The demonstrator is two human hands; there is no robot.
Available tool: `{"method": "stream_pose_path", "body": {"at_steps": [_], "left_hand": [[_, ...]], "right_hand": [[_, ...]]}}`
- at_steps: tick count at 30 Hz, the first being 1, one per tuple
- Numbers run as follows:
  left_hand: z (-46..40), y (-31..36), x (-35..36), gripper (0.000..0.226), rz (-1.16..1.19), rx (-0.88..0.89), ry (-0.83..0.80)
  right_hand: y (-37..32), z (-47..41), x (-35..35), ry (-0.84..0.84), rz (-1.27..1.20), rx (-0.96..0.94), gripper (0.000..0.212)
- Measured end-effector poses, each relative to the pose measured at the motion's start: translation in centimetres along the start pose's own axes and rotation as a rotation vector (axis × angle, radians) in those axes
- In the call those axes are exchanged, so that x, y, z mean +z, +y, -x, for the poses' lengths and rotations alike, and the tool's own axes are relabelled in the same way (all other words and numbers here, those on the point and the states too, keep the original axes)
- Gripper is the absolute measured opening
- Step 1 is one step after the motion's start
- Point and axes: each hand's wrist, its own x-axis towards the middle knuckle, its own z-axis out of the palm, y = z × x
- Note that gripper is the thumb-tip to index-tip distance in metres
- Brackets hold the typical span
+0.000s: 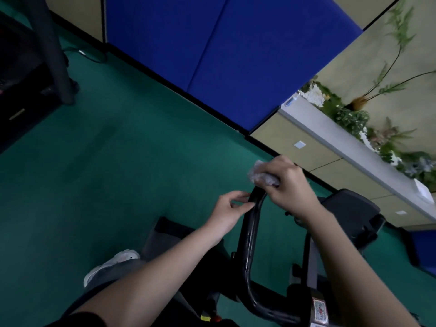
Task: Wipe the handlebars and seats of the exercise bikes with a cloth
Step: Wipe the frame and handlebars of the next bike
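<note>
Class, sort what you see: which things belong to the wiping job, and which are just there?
Part of the job: cloth, black handlebar, right hand, left hand.

Just there: blue wall panels, plants, green floor, white shoe.

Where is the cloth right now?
In the head view, the cloth is bunched in the right hand, pressed on the top end of the black handlebar, just right of the left hand.

Right hand [286, 185] pressing cloth [260, 177] on handlebar [250, 232] tip, left hand [227, 211] pinching handlebar
</note>
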Motion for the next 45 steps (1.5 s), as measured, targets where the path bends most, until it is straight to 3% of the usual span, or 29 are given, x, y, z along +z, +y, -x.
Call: {"method": "stream_pose_path", "body": {"at_steps": [5, 10, 14, 18, 21, 24, 27, 32, 35, 37, 45], "left_hand": [[-0.2, -0.5, -0.2, 0.027, -0.034, -0.009, -0.022], [-0.5, -0.6, -0.2, 0.022, -0.013, -0.019, -0.028], [-0.5, -0.4, -0.2, 0.023, 0.012, -0.032, -0.039], [-0.3, -0.4, -0.4, 0.022, 0.030, -0.043, -0.065], [-0.1, -0.2, -0.6, 0.022, 0.025, -0.061, -0.088], [-0.2, 0.0, -0.7, 0.024, 0.021, -0.069, -0.087], [-0.3, 0.3, -0.5, 0.026, 0.014, -0.074, -0.083], [-0.5, 0.4, -0.4, 0.029, -0.009, -0.091, -0.074], [-0.6, 0.7, -0.8, 0.028, -0.037, -0.103, -0.075], [-0.6, 1.0, -1.0, 0.027, -0.051, -0.105, -0.093], [-0.6, 1.8, -1.1, 0.024, -0.131, -0.085, -0.128]], "right_hand": [[1.4, -4.5, -3.2, -0.219, 0.170, -0.049, 0.010], [1.4, -7.7, -2.7, -0.658, 0.228, 0.050, 0.005], [0.3, -8.5, -0.5, -0.935, 0.438, 0.010, 0.006], [1.1, -9.8, -1.5, -1.047, 0.208, 0.104, 0.012], [2.2, -10.3, -3.3, -0.913, 0.039, 0.220, 0.016], [2.1, -9.5, -3.4, -0.853, -0.090, 0.241, 0.004], [1.8, -8.6, -3.3, -0.749, -0.192, 0.311, 0.009], [3.2, -5.6, -1.1, -0.168, -0.803, 0.705, 0.026], [2.5, -3.5, 1.7, 0.314, -0.939, 0.934, 0.021], [2.2, -2.6, 2.8, 0.479, -1.003, 0.963, 0.019], [1.3, 0.6, 6.1, 0.539, -1.164, 1.041, 0.021]]}}
